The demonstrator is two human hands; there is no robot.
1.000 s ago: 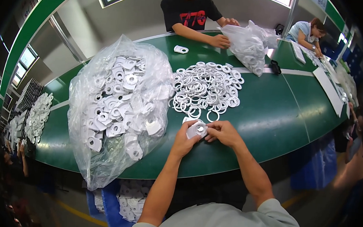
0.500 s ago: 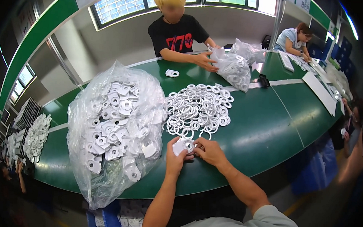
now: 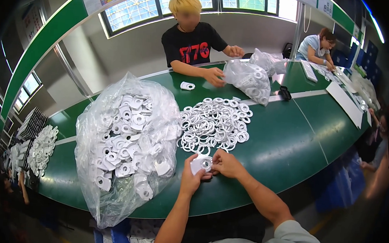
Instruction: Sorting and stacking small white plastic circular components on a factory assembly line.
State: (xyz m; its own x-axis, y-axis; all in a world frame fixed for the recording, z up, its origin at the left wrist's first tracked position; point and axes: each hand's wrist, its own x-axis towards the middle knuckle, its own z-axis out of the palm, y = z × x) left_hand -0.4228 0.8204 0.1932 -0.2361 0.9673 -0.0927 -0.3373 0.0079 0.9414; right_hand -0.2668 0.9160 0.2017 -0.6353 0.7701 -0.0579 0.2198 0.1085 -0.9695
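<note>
My left hand (image 3: 192, 178) is closed on a flat white plastic piece (image 3: 196, 165) with a squared end and a round hole. A white ring (image 3: 207, 163) lies over the hole end, and my right hand (image 3: 227, 164) pinches at its right edge. The fingertips partly hide where ring and piece meet. Just beyond my hands is a loose pile of white rings (image 3: 214, 122). On the left, a large clear plastic bag (image 3: 91, 128) lies open, full of similar white holed pieces (image 3: 128, 151).
Across the green table (image 3: 286, 145) a person in a black shirt (image 3: 192, 50) reaches toward filled clear bags (image 3: 250, 80). One white piece (image 3: 187, 86) lies near that person. A small black object (image 3: 285, 92) sits right of the bags. Another person (image 3: 317, 46) works at the far right.
My hands stay together on the white piece, with only a slight shift in the picture. The person opposite has drawn both hands back from the filled bag.
</note>
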